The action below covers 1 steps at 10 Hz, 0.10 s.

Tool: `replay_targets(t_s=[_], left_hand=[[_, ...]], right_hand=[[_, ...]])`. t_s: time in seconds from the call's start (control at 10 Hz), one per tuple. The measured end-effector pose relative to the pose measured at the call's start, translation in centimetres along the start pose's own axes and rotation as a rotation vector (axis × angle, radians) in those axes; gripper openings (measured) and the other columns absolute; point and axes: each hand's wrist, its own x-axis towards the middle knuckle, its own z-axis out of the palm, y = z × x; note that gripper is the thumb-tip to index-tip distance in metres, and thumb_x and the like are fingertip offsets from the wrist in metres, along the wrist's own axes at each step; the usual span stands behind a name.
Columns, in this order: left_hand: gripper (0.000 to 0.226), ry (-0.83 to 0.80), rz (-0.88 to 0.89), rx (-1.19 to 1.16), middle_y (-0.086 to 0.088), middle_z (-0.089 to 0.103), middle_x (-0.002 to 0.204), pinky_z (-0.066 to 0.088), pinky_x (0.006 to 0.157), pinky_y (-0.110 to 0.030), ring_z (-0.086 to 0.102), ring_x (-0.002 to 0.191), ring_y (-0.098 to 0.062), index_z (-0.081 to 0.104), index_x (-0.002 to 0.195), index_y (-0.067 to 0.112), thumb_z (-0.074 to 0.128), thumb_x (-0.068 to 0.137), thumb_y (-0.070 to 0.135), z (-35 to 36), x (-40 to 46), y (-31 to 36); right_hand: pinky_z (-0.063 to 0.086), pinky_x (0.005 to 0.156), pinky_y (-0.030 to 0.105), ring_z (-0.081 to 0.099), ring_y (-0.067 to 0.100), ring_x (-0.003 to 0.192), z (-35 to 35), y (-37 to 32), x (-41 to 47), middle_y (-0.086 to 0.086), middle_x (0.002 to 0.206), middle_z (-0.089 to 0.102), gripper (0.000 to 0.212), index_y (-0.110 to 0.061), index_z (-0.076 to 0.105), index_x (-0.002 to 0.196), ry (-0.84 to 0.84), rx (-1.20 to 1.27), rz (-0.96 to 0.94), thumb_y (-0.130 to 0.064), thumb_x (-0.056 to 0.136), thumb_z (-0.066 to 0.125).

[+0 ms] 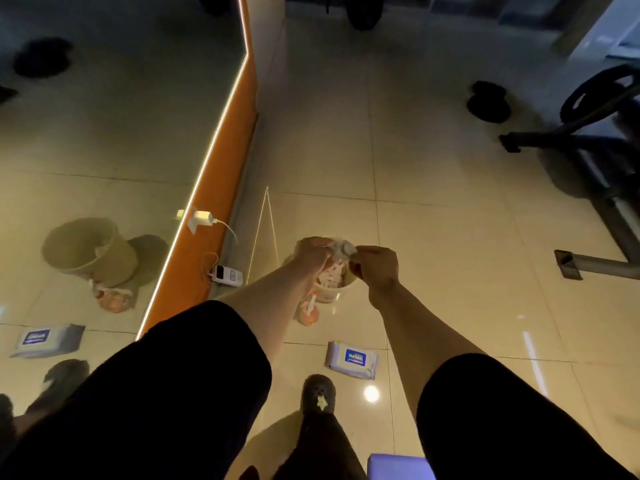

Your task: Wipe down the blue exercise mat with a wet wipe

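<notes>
Both hands, left hand (313, 252) and right hand (375, 266), pinched a crumpled white wet wipe (341, 249) directly over the round beige waste bin (346, 284), probably for dropping it in. Blue exercise mat (401, 466) corner sat well behind the grip, by the feet. White-and-blue wipes pack (351, 359) lay nearer; label unreadable.

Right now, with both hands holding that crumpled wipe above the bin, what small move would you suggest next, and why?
Probably let go: both the left hand and right hand pinch the crumpled wipe directly above the open bin, which already holds used wipes, so it should drop straight in.
</notes>
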Motion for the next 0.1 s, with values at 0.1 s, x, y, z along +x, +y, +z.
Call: replay_targets(t_s=[0.1], left_hand=[[0.043,-0.059,-0.063,-0.013,-0.018,0.053,0.132,0.040,0.105,-0.036,0.049,0.126,-0.030,0.047,0.138,0.003,0.042,0.096,-0.005,0.88,4.69,3.46]], right_hand=[[0.038,0.056,0.025,0.046,0.021,0.067,1.56,-1.89,6.61,0.005,0.071,0.054,0.029,-0.009,0.064,0.082,-0.009,-0.091,0.015,0.015,0.079,0.049]])
